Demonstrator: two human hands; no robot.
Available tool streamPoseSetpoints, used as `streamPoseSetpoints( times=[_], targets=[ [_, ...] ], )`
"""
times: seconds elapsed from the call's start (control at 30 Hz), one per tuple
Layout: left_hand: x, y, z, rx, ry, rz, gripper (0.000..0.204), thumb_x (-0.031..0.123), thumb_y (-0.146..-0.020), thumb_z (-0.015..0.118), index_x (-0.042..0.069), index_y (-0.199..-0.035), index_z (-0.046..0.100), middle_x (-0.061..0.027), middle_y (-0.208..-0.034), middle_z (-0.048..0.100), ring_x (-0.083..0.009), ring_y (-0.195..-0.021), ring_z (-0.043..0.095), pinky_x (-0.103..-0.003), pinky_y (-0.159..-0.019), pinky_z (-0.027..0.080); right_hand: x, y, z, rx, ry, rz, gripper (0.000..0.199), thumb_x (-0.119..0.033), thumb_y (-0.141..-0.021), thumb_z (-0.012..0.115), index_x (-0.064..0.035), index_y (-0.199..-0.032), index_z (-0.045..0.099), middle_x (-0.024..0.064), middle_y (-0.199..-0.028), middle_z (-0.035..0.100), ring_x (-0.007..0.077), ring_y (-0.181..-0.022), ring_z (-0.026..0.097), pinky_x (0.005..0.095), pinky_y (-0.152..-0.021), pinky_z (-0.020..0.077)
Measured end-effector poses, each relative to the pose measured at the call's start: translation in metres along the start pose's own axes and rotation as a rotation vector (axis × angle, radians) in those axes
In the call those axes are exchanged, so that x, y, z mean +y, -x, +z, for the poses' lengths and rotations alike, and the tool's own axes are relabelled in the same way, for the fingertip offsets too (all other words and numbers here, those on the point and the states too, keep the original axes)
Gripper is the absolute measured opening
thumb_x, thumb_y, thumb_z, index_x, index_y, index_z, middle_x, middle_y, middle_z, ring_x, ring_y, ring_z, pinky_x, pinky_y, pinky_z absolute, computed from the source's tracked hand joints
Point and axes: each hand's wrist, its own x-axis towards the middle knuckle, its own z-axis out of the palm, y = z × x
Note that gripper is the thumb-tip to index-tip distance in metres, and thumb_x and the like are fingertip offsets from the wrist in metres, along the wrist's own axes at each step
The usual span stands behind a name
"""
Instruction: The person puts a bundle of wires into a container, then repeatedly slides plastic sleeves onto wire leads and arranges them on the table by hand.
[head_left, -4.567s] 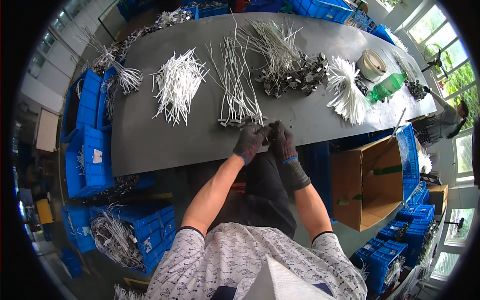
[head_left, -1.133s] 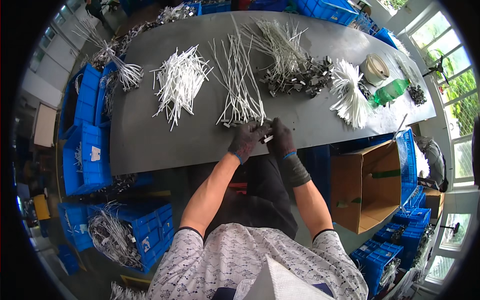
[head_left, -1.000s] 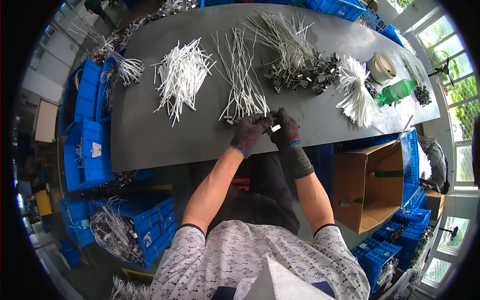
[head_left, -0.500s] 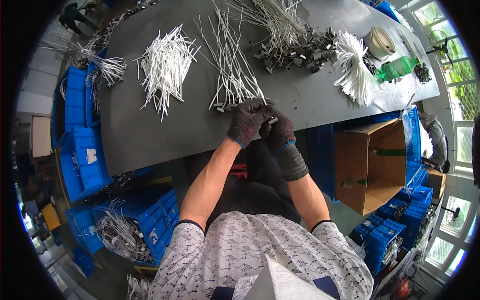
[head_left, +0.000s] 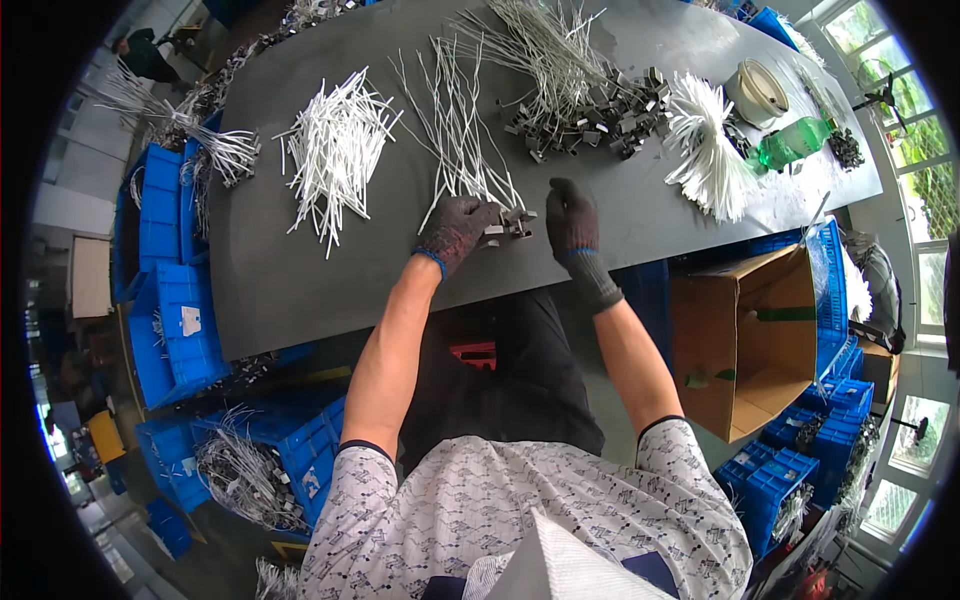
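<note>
On the grey table, my left hand (head_left: 457,232), in a dark knitted glove, lies at the near end of a spread of thin white wires (head_left: 465,135). Its fingers are together and reach small metal clips (head_left: 515,222) at the wire ends; what they grip is covered. A short way to the right, my gloved right hand (head_left: 573,218) hangs apart from the wires, fingers curled in; nothing shows in them. Beyond it lies a heap of dark metal clips with wires (head_left: 590,125). Left of the wires is a pile of short white tubes (head_left: 338,155).
A white bundle (head_left: 712,150), a pale tub (head_left: 758,94) and a green bottle (head_left: 795,143) stand or lie at the table's right. Below that edge is an open cardboard box (head_left: 710,335). Blue crates (head_left: 180,330) line the left side. A person (head_left: 150,58) is at the far left.
My hands were together at the wire ends and have parted. The right hand has moved right and away from me; the left has shifted left. The clips between them now show.
</note>
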Motion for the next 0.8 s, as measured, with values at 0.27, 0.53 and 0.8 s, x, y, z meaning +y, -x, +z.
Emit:
streamPoseSetpoints(
  times=[0.27, 0.53, 0.8],
  targets=[
    [-0.055, -0.017, -0.034, 0.608, -0.703, 0.157, 0.026, 0.030, -0.096, 0.054, 0.007, -0.093, 0.067, -0.0195, -0.093, 0.070, -0.0422, -0.089, 0.068, -0.051, -0.077, 0.054, 0.037, -0.104, 0.046, -0.121, 0.274, 0.102, 0.045, -0.044, -0.094, 0.055, -0.0120, -0.123, 0.066, 0.0225, -0.118, 0.068, 0.0434, -0.112, 0.063, 0.0516, -0.093, 0.0505],
    [-0.127, -0.037, -0.051, 0.596, -0.986, 0.006, 0.022, 0.026, -0.096, 0.056, 0.008, -0.094, 0.069, -0.0188, -0.098, 0.071, -0.0410, -0.090, 0.070, -0.052, -0.077, 0.057, 0.048, -0.100, 0.050, 0.008, 0.120, 0.317, 0.049, -0.049, -0.086, 0.062, -0.0062, -0.109, 0.072, 0.0236, -0.116, 0.069, 0.0423, -0.107, 0.066, 0.0470, -0.094, 0.0520],
    [-0.127, -0.048, -0.054, 0.388, -0.954, -0.044, 0.025, 0.023, -0.092, 0.056, 0.007, -0.105, 0.070, -0.0238, -0.105, 0.071, -0.0445, -0.097, 0.069, -0.053, -0.080, 0.057, 0.075, -0.028, -0.007, -0.247, -0.471, 0.323, 0.032, -0.026, -0.092, 0.060, -0.0012, -0.111, 0.067, 0.0230, -0.104, 0.071, 0.0408, -0.086, 0.071, 0.0434, -0.076, 0.0570]
  ],
)
